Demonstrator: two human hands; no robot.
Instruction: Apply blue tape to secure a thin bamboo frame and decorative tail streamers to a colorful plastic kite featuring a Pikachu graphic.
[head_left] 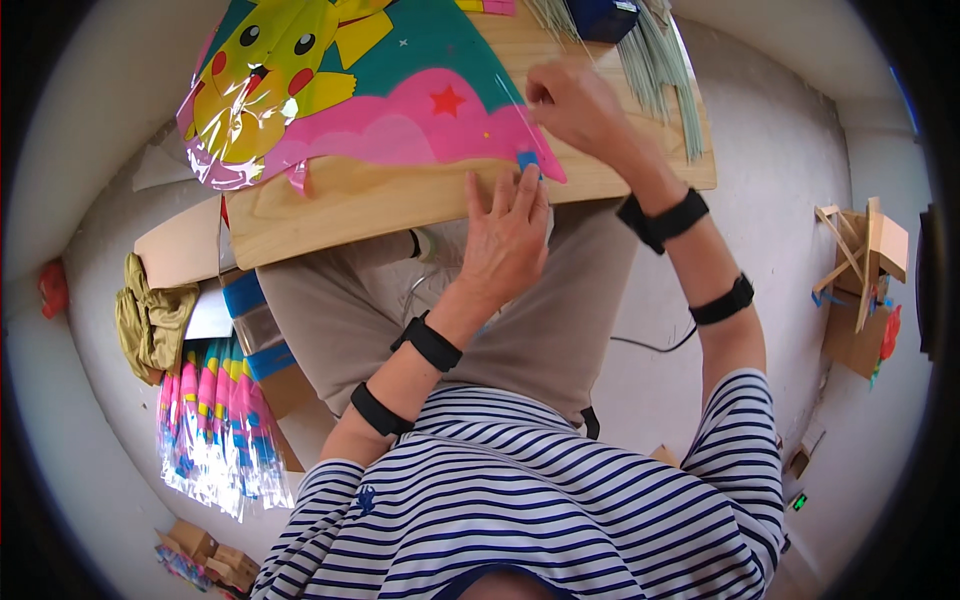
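A kite sail (400, 130) of thin printed sheet, pink and teal with a glossy yellow cartoon figure, lies across the wooden table (330, 215). Its pointed pink corner reaches the near table edge, where a small blue patch (528, 158) sits. My left hand (505, 235) rests there palm down, fingers stretched out and their tips at the patch. Just above the corner, to the right, my right hand (580, 105) is raised with its fingers curled closed. A thin pale line, perhaps a rod, runs along the sail's edge toward it; what the fingers hold is hidden.
Bundles of thin pale rods (665, 85) and a dark blue box (603, 18) lie at the table's far right. On the left are folded colourful sheets in clear film (220, 430), an olive cloth (155, 310) and cardboard. A wooden stool-like frame (862, 255) stands at right.
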